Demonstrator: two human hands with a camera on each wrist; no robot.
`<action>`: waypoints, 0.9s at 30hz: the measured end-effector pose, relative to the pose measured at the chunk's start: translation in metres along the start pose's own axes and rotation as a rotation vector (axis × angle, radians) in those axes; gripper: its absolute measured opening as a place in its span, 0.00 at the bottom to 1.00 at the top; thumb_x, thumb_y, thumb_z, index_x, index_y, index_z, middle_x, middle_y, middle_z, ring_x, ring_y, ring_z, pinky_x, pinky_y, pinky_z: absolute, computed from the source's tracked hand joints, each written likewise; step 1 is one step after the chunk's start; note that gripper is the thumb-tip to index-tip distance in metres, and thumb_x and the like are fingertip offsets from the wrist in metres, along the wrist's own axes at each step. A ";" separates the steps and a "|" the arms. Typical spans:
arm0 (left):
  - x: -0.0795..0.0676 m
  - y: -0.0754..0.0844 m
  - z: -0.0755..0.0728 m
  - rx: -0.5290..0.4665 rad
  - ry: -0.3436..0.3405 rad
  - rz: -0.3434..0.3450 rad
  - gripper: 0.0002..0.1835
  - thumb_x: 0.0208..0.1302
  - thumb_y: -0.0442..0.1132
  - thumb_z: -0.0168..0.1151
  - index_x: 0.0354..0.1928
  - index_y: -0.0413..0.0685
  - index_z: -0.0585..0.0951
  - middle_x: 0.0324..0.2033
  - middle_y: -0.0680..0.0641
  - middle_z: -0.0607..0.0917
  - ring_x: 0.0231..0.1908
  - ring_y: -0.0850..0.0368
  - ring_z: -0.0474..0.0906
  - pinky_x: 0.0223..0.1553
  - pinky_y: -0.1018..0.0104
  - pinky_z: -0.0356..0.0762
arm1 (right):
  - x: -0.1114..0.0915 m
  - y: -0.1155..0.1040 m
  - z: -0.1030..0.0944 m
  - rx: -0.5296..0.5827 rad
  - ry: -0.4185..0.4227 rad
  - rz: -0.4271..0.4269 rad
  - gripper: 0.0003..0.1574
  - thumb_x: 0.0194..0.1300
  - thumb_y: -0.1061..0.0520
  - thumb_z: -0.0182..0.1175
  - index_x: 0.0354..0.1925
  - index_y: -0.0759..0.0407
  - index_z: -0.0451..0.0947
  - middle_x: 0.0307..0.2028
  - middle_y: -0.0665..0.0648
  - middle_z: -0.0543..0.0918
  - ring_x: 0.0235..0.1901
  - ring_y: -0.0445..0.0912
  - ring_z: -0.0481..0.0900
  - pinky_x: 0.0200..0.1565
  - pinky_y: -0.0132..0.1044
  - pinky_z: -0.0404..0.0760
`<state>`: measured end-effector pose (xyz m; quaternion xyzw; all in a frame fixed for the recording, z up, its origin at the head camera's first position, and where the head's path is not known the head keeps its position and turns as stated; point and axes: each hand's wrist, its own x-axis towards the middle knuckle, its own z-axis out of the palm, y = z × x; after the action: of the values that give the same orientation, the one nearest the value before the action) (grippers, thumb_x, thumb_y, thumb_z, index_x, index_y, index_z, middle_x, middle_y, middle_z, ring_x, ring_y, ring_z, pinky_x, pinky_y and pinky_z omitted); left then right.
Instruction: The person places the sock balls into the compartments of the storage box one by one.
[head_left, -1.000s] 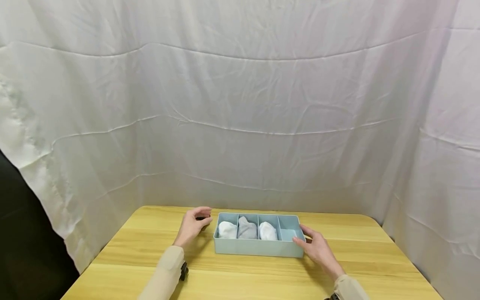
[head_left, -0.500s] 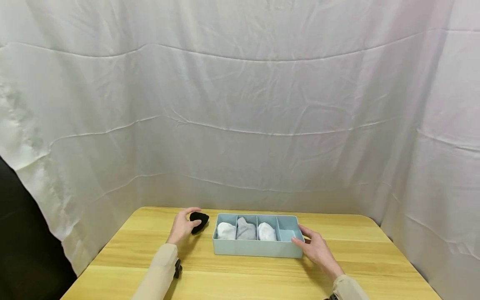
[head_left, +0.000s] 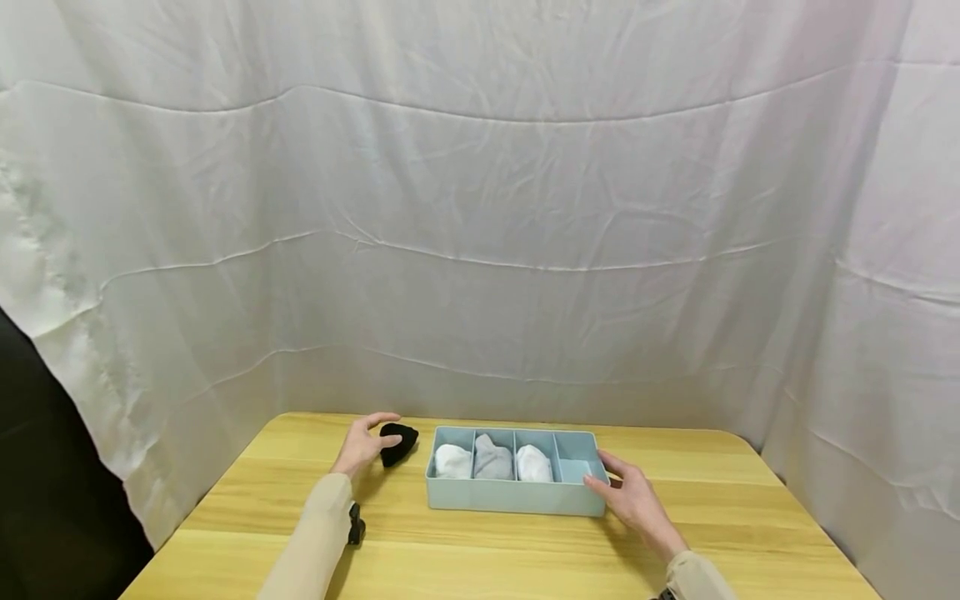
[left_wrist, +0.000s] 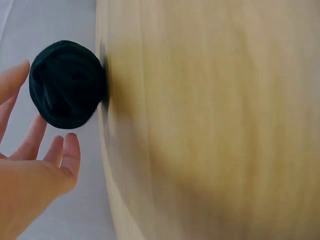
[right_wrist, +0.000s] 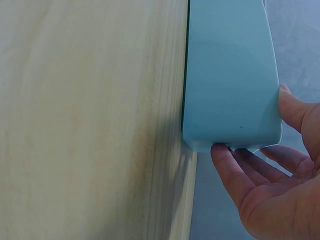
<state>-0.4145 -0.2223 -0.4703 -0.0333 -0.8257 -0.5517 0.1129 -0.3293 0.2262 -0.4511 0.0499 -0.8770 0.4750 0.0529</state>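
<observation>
A balled-up black sock rests on the table left of a pale blue divided box. My left hand is spread beside the sock, thumb and fingers apart around it; in the left wrist view a gap shows between the sock and several fingertips. At the box's right end, my right hand holds the corner, thumb on the front rim and fingers against the end wall. From left, the compartments hold a white sock, a grey sock and another white sock; the rightmost shows bare floor.
The wooden table has rounded far corners. Pale cloth hangs behind it and along both sides. Something black stands at the far left. A dark strap sits on the left wrist.
My left hand has drawn back slightly to the left, its fingers spreading, so the black sock shows fully on the table. My right hand stays at the box, which has barely moved.
</observation>
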 end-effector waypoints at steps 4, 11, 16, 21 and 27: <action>0.002 -0.003 0.000 -0.032 -0.016 -0.023 0.23 0.57 0.31 0.69 0.56 0.40 0.81 0.63 0.35 0.75 0.68 0.35 0.62 0.68 0.39 0.58 | -0.001 0.001 0.000 0.009 -0.002 0.004 0.43 0.68 0.52 0.62 0.72 0.67 0.59 0.69 0.74 0.63 0.60 0.69 0.72 0.56 0.51 0.78; 0.003 -0.004 0.003 -0.090 -0.055 -0.055 0.26 0.57 0.31 0.70 0.59 0.38 0.79 0.60 0.34 0.77 0.61 0.37 0.72 0.62 0.47 0.69 | 0.001 0.001 0.001 0.021 0.001 0.000 0.42 0.68 0.53 0.62 0.72 0.69 0.58 0.69 0.75 0.62 0.60 0.70 0.71 0.56 0.51 0.78; 0.004 -0.003 0.006 -0.059 -0.079 -0.099 0.26 0.55 0.31 0.71 0.59 0.41 0.79 0.60 0.34 0.77 0.57 0.39 0.75 0.60 0.48 0.70 | 0.000 0.002 0.001 0.031 0.004 0.003 0.41 0.68 0.55 0.62 0.72 0.68 0.59 0.69 0.74 0.63 0.61 0.70 0.72 0.56 0.51 0.78; 0.004 -0.003 0.008 -0.037 -0.099 -0.132 0.26 0.53 0.30 0.72 0.57 0.43 0.81 0.60 0.36 0.77 0.57 0.40 0.73 0.58 0.47 0.68 | 0.000 0.001 0.002 0.024 0.001 -0.009 0.42 0.68 0.54 0.62 0.71 0.70 0.58 0.69 0.75 0.62 0.60 0.70 0.72 0.55 0.51 0.78; 0.002 0.000 0.010 -0.028 -0.139 -0.125 0.25 0.51 0.28 0.72 0.54 0.42 0.82 0.60 0.36 0.77 0.55 0.39 0.74 0.54 0.51 0.72 | 0.000 0.002 0.001 0.028 -0.003 -0.005 0.41 0.69 0.55 0.61 0.72 0.69 0.58 0.69 0.74 0.61 0.61 0.70 0.71 0.56 0.51 0.78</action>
<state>-0.4176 -0.2133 -0.4735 -0.0213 -0.8241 -0.5656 0.0202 -0.3299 0.2260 -0.4532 0.0534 -0.8701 0.4871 0.0520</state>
